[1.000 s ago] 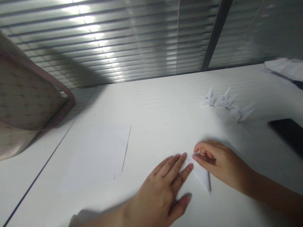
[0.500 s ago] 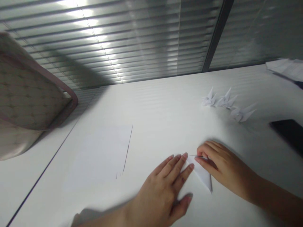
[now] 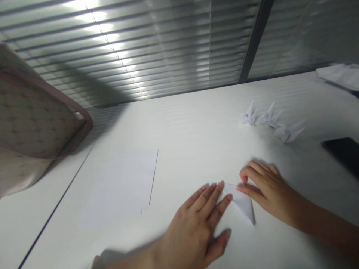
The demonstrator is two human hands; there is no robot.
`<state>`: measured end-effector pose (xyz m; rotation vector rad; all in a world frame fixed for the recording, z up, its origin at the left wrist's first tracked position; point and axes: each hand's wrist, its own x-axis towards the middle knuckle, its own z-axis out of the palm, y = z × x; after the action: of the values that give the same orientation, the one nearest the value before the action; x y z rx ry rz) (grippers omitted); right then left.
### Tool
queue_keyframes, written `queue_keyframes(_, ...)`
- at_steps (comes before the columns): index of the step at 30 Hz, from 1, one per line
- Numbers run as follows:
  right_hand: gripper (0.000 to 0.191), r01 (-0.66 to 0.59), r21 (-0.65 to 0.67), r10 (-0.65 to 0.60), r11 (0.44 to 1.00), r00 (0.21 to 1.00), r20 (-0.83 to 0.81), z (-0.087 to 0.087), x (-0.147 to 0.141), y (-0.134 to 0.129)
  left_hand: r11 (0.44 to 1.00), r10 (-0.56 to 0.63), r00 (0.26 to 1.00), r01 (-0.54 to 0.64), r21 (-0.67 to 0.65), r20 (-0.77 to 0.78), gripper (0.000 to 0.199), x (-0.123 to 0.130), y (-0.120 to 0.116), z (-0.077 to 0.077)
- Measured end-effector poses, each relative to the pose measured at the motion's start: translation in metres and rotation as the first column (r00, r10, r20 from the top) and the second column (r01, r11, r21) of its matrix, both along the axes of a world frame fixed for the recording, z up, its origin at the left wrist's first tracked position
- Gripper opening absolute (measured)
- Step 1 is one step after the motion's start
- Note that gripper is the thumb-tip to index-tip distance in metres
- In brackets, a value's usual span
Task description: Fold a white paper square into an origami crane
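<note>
A small folded piece of white paper [image 3: 243, 201], roughly a triangle, lies on the table between my hands. My left hand [image 3: 196, 224] is spread flat, its fingertips pressing the left corner of the paper and hiding part of it. At the upper right edge, my right hand [image 3: 262, 186] has its thumb on the paper and its index finger bent close beside it; the other fingers are curled. Beyond my right hand stand three folded paper cranes [image 3: 249, 114], [image 3: 270, 115], [image 3: 288, 131] in a loose row.
A flat white sheet [image 3: 123, 186] lies to the left on the white table [image 3: 182, 142]. A quilted bag with a pink edge [image 3: 36, 116] stands at far left. At right are a black phone [image 3: 343, 153] and some papers [image 3: 339, 76]. Window blinds [image 3: 168, 48] rise behind the table.
My right hand has slid slightly rightward along the paper's upper edge, and its thumb and index finger look a little further apart. My left hand keeps its place on the paper.
</note>
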<state>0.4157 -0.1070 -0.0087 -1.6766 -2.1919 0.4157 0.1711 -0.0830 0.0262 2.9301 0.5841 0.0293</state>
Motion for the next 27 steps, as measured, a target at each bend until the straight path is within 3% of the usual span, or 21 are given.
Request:
queue_keyframes(12,0.008,-0.006,-0.023,0.006,1.000,1.000,-0.027,-0.001,0.005,0.004,0.997,0.050,0.999,-0.051,-0.059,-0.009,0.065,0.000,-0.002,0.000)
queue_keyframes(27,0.037,0.053,-0.018,-0.054,0.998,0.998,-0.033,0.003,0.000,-0.006,0.997,0.055,0.998,-0.054,-0.054,0.010,0.063,0.001,-0.003,-0.001)
